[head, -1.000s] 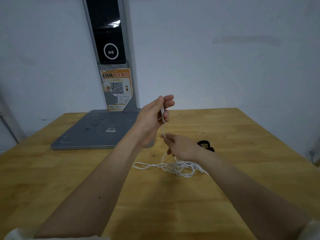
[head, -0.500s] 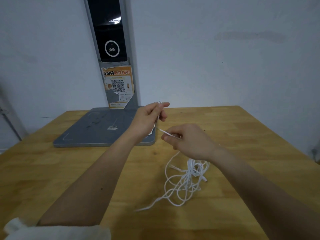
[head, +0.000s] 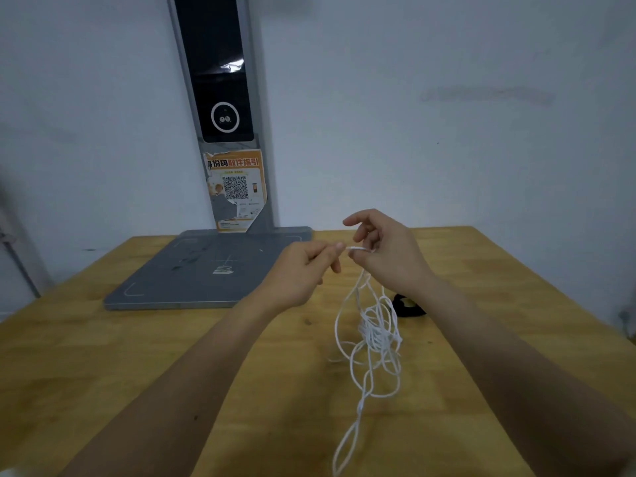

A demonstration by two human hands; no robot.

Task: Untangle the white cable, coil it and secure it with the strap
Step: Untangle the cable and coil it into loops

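Head view is showing a wooden table (head: 103, 373) filling the lower half, pushed against a pale wall. At about eleven o'clock on it a grey scanner stand (head: 206, 277) is sitting with its flat base on the wood and its tall post, bearing an orange sticker (head: 237, 191), rising up the wall; it is lying well clear of the work.

Both forearms are reaching in from six o'clock toward the middle of the picture, held above the table, probably so that the cable can hang free and its loops fall open under their own weight.

White cable (head: 375, 339) is dangling from the hands in a loose knot of loops at about five o'clock of centre, with a long doubled tail running down to the bottom edge. It is plainly tangled, so by my reckoning the untangling is only beginning and no coiling has started.

Right hand (head: 385, 256) is pinching the cable's end between thumb and fingers, the forefinger lifted away. Left hand (head: 303, 266) is closing thumb and forefinger right beside that end, at nine o'clock of it; whether it is actually gripping the cable I cannot tell.

Black strap (head: 409, 306) is lying on the table just beyond the tangle, at three o'clock of centre, partly hidden by the right wrist, waiting within easy reach.
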